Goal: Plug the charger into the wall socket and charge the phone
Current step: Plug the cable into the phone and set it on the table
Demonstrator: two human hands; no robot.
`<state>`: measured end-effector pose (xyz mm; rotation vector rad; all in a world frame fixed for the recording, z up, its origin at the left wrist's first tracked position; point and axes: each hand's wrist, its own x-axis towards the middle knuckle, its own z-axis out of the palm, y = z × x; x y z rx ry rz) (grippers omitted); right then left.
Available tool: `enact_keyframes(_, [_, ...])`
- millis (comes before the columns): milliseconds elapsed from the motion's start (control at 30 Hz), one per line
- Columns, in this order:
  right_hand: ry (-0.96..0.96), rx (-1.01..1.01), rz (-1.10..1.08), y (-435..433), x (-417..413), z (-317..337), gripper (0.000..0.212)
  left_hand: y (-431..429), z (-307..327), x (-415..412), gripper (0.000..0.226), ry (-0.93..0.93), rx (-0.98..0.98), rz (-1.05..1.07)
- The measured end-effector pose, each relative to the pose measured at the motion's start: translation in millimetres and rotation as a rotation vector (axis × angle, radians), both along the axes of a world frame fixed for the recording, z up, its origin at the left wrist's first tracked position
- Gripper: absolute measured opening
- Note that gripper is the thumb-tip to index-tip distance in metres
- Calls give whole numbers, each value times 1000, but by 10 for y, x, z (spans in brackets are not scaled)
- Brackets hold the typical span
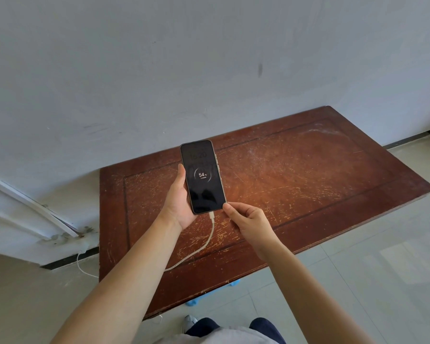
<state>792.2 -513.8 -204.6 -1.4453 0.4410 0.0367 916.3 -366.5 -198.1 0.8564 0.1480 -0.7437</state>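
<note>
Pointing wallward, upright phone point(203, 176) — left hand point(178, 202) gripping.

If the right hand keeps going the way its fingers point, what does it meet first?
The right hand points up-left; its fingertips already sit at the phone at its lower right corner, so the phone comes first.

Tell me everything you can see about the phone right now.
The phone is a slim dark slab with a metallic edge and side buttons. Its screen faces up, lit with a charging ring reading 54 percent. The left hand holds it above the wooden table; a fingertip of the right hand touches its lower corner. A white cable is plugged into its bottom.
</note>
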Motion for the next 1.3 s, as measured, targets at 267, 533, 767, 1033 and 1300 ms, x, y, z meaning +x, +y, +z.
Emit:
enact_keyframes(267, [-16, 17, 25, -33, -20, -59, 14, -2, -50, -25, 66, 0, -2, 1])
enact_keyframes(533, [56, 75, -33, -41, -35, -337, 15, -28, -243, -24, 50, 90, 263, 112])
enact_keyframes(767, [221, 95, -96, -74, 57, -757, 15, -18, -599, -8, 23, 91, 423, 119])
enact_keyframes(1033, [382, -46, -95, -82, 231, -1285, 21, -36, -1094, 147, 25, 127, 640, 25])
enact_keyframes(1300, [442, -193, 5, -51, 445, -1582, 38, -148, -1379, 471, 20, 176, 782, -27])
